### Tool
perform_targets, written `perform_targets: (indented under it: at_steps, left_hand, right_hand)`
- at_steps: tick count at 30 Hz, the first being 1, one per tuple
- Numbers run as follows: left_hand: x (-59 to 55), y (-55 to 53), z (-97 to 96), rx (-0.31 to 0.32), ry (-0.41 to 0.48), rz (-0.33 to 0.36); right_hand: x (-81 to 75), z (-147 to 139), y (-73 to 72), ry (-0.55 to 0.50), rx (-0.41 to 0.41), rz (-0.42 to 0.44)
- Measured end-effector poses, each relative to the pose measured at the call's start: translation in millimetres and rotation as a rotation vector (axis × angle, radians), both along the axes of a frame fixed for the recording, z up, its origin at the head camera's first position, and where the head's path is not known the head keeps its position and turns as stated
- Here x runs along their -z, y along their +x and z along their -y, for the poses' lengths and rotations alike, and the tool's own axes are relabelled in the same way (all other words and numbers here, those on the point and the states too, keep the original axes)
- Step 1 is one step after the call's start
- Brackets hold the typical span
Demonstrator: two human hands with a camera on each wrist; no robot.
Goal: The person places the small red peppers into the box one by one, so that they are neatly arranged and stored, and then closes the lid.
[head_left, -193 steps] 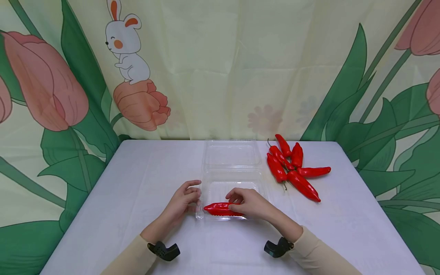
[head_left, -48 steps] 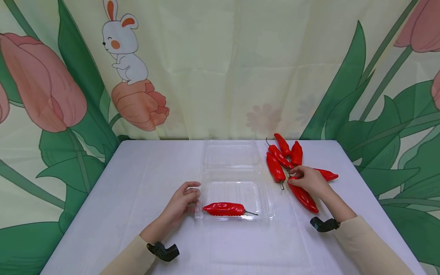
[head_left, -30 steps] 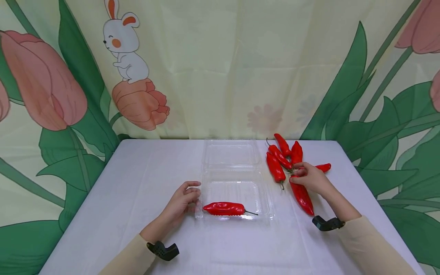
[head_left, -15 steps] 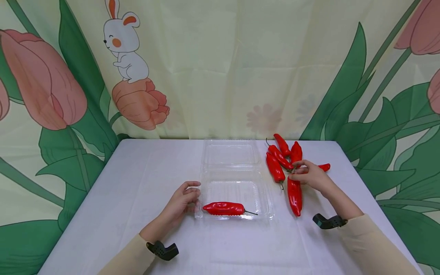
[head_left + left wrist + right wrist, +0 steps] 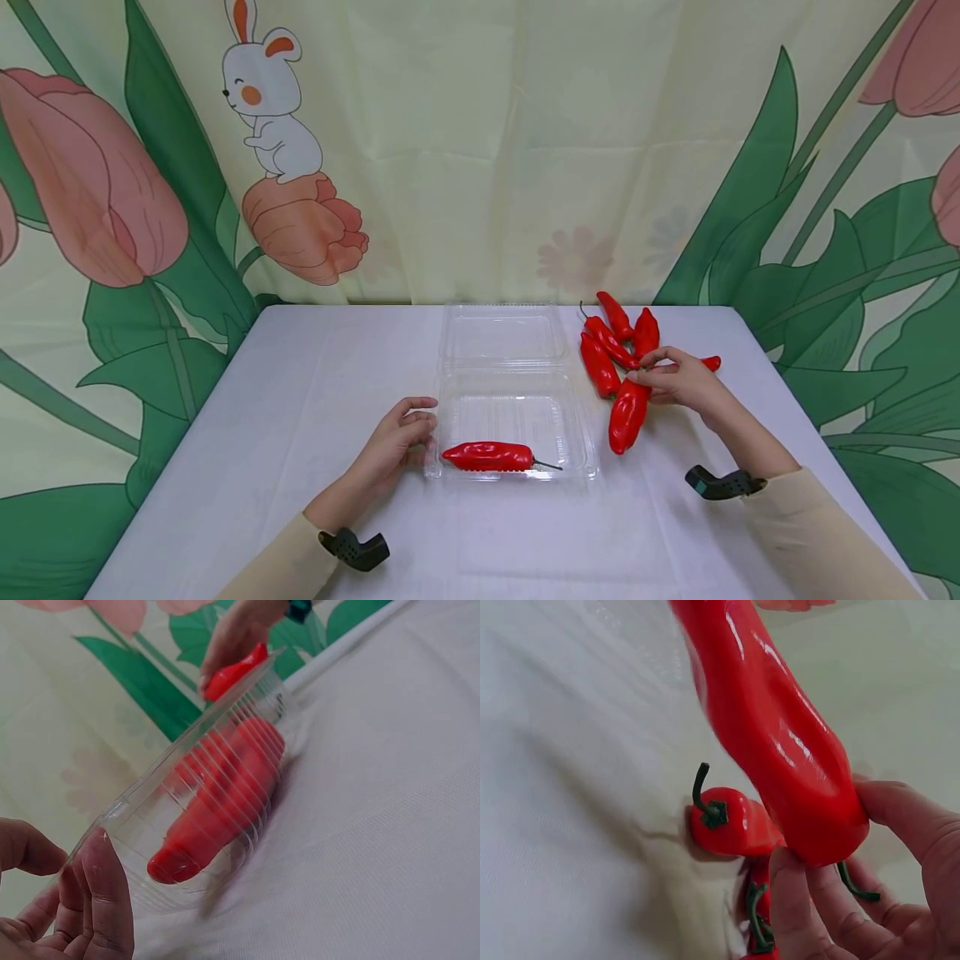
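Note:
My right hand pinches a red chili pepper near its stem end, between thumb and fingers. In the right wrist view this pepper hangs tilted, raised off the table, its green stem poking out beside the fingers. A hinged clear plastic container lies with its lid spread flat behind it. One red pepper lies lengthwise along the container's near side, stem to the right. At the container's left edge is my left hand; the left wrist view shows its thumb and fingers gripping the rim.
Several more red peppers lie clustered at the back right, partly behind my right hand. A white cloth covers the table. Behind its far edge hangs a printed curtain with flowers and a rabbit.
My right hand has gone from the pepper in the container to the pile and gripped another one. That pepper has lifted, its tip swinging left toward the container. My left hand stays put.

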State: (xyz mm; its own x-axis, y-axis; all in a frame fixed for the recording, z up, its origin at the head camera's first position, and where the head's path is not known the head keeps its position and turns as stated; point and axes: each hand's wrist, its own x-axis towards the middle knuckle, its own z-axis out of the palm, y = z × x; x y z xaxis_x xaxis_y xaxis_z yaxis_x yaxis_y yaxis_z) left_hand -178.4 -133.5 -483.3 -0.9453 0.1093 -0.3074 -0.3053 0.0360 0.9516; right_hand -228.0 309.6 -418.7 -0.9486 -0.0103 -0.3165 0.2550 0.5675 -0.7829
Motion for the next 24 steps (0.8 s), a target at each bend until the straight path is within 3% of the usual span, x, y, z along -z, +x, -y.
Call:
perform_targets:
  at_steps: [8, 24]
  left_hand:
    - [-0.4, 0.5, 0.5, -0.004, 0.003, 0.000]
    - [-1.9, 1.4, 0.6, -0.005, 0.013, 0.014]
  right_hand:
    - [0.9, 5.8, -0.1, -0.071, 0.027, -0.034]
    - [2.6, 19.9, 0.5, -0.130, -0.024, -0.054]
